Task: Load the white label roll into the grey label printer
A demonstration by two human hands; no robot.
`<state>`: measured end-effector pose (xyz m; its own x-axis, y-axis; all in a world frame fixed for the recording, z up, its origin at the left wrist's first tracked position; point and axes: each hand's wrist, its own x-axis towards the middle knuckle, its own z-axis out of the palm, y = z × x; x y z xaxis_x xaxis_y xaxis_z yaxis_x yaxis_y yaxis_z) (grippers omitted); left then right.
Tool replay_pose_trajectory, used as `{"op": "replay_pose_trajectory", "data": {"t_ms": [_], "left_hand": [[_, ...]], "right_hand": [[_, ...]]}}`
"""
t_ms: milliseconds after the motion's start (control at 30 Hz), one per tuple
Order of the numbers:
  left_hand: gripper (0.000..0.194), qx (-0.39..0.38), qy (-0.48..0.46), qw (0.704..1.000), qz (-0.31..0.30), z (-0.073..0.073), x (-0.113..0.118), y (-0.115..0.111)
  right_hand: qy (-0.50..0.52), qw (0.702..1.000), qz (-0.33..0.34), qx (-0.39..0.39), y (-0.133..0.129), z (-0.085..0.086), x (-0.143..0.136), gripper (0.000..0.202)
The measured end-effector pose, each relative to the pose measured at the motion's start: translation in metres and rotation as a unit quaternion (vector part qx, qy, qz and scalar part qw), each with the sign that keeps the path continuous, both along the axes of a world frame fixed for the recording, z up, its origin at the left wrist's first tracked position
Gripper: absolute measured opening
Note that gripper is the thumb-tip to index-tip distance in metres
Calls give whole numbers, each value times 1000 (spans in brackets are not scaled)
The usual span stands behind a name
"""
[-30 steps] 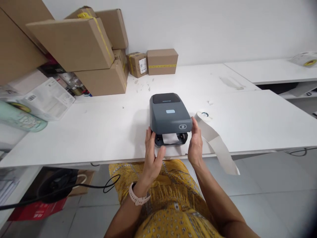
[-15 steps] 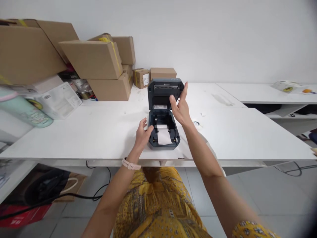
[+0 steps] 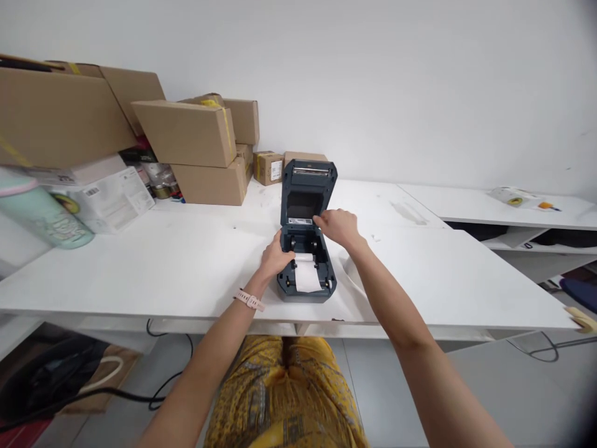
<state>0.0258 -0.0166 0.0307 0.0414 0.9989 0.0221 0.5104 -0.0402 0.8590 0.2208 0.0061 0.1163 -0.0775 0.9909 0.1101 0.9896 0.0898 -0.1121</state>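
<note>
Printer (image 3: 304,239): left hand (image 3: 275,256) clasps its side; right hand (image 3: 339,225) curled at raised lid (image 3: 305,186), hold unclear.

A white table (image 3: 186,267) stretched across the view, its front edge running straight and bearing a small dark mark near the middle. The printer (image 3: 305,239) sat on it close to that edge, lid raised, with a white paper strip (image 3: 353,272) just to its right, partly hidden. Behind stood a small labelled carton (image 3: 268,168) and a wider carton (image 3: 305,157) beside it. Farther left rested a brown box (image 3: 209,185) bearing others, a white box (image 3: 116,200) and a mint bottle (image 3: 49,211). Pale smudges (image 3: 409,213) marked the surface at the right rear.
</note>
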Motion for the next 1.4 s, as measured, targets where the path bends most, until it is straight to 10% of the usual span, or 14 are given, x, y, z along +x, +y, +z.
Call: {"op": "replay_pose_trajectory", "data": {"t_ms": [233, 967, 1200, 1400], "left_hand": [[89, 0, -4, 1000, 8, -2, 1, 3], [86, 30, -93, 995, 10, -27, -3, 12], [88, 38, -119, 992, -8, -29, -6, 10], [87, 13, -130, 991, 1, -33, -8, 9]], "right_hand": [[-54, 965, 206, -151, 2, -21, -26, 38], [75, 899, 327, -281, 30, -34, -23, 47], [488, 806, 306, -139, 15, 14, 101, 79], [614, 769, 174, -44, 42, -42, 167, 61]]}}
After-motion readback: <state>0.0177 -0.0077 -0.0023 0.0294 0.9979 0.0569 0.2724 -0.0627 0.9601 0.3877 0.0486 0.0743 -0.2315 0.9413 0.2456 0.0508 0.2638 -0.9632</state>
